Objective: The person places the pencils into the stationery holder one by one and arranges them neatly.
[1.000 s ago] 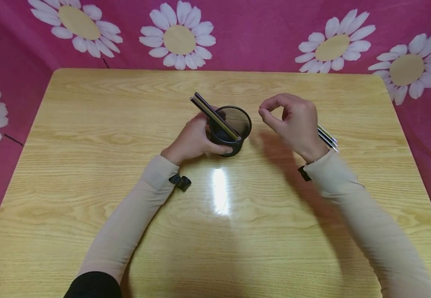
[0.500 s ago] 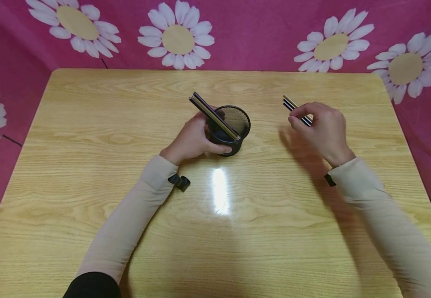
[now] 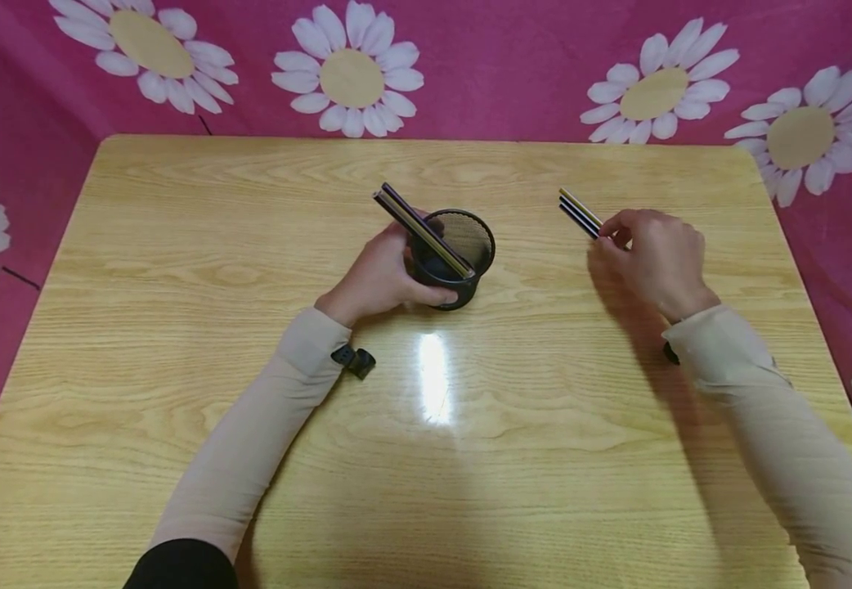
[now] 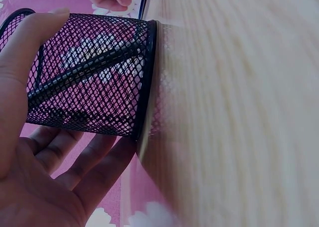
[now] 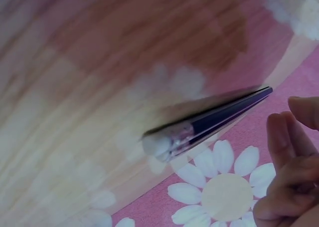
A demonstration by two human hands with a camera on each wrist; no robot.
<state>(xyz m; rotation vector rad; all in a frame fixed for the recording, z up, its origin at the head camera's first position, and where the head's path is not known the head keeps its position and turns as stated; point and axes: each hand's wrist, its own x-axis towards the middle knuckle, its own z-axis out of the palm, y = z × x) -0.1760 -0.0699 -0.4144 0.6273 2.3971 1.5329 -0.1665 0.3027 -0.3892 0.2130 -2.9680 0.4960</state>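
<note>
My left hand (image 3: pixel 378 278) grips a black mesh pencil cup (image 3: pixel 490 254), with the thumb on its near side. In the left wrist view the fingers lie round the wall of the mesh cup (image 4: pixel 147 82). Several dark and yellow pencils (image 3: pixel 426 231) lean to the left inside it. A few pencils, black and yellow (image 3: pixel 579 214), lie side by side on the table to the right of the cup. My right hand (image 3: pixel 661 260) is over their near ends. In the right wrist view, thumb and forefinger stand apart beside the eraser-tipped pencils (image 5: pixel 219 118), holding nothing.
The light wooden table (image 3: pixel 249 196) spans the view. Behind it hangs a pink cloth (image 3: pixel 499 65) with large white daisies. A bright reflection lies on the tabletop in front of the cup.
My right hand has moved from beside the cup to the right, and now hovers lower at the near ends of the loose pencils. The left hand and cup have not moved.
</note>
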